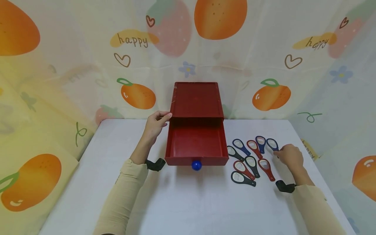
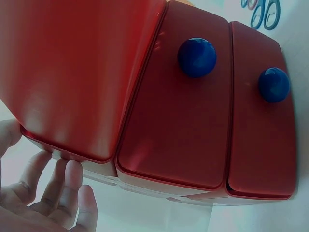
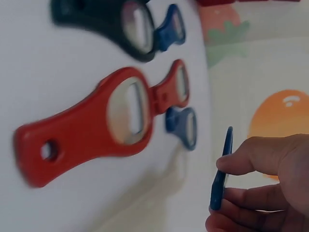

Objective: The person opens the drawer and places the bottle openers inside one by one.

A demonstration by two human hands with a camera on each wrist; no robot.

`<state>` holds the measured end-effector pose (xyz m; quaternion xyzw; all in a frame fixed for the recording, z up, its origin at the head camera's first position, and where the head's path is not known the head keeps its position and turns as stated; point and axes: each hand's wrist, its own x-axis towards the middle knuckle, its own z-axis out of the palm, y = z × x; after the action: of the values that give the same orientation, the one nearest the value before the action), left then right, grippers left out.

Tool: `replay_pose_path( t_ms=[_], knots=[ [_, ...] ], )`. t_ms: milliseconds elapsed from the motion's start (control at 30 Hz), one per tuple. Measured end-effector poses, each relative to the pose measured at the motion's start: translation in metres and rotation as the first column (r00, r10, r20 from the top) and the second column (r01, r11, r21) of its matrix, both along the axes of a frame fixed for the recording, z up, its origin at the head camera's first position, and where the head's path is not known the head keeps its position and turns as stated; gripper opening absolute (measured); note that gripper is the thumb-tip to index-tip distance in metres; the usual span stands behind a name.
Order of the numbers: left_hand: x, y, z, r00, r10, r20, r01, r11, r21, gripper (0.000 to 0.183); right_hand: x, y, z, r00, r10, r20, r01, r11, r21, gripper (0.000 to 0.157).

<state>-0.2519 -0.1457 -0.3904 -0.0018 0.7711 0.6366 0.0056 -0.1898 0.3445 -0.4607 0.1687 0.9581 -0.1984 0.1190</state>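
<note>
My left hand (image 1: 156, 125) rests against the left side of a red drawer cabinet (image 1: 196, 99), its thumb at the upper front corner and its fingertips (image 2: 72, 169) touching the side wall. The cabinet's top drawer (image 1: 197, 140) is pulled out, with bare red floor showing and a blue knob (image 1: 196, 165) in front. On the right, my right hand (image 1: 291, 157) pinches a blue bottle opener (image 1: 272, 144) between thumb and fingers; it stands edge-on in the right wrist view. Beside it on the table lie several more openers, including a red opener (image 3: 87, 125) and a dark green opener (image 3: 106, 24).
Two closed drawers with blue knobs (image 2: 197, 57) sit below the pulled-out one. The white table (image 1: 188, 202) ends at a fruit-print cloth (image 1: 88, 78) behind and at the sides. Loose openers lie close to the cabinet's right side.
</note>
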Motion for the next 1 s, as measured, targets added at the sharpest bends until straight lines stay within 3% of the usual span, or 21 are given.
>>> replay_pose_path(
  t_ms=[467,1000],
  knots=[
    [0.000,0.001,0.002,1.000,-0.003,0.005,0.003,1.000,0.004,0.043,-0.005,-0.024,0.041,0.987,0.054,-0.148,-0.069,0.993,-0.096,0.038],
    [0.000,0.001,0.002,1.000,-0.001,0.002,0.001,1.000,-0.002,0.042,0.001,-0.061,0.092,0.924,0.151,-0.352,-0.184,0.981,-0.061,0.033]
  ],
)
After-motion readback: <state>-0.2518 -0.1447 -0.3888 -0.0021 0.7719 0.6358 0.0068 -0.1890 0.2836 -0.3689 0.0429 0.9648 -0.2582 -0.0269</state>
